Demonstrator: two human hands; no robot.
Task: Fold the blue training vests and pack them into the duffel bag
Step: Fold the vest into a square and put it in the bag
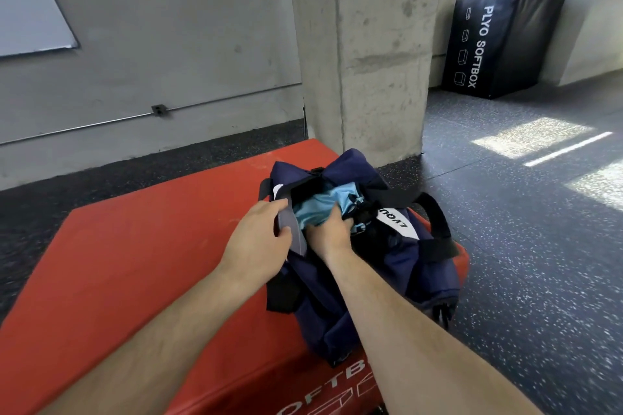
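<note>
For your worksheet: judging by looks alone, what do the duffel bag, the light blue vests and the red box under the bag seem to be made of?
Duffel bag: matte navy woven fabric, likely nylon or canvas; it slumps and creases.
Vests: thin, shiny synthetic, probably polyester; glossy folds.
Red box: smooth vinyl-like cover, probably over foam; slight sheen, rounded edges.

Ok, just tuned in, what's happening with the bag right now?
A person is packing a light blue vest into the navy duffel bag, which sits on a red soft box. The left hand grips the edge of the bag's opening and holds it apart, while the right hand pushes the vest down inside. No other vests are in view.
</note>
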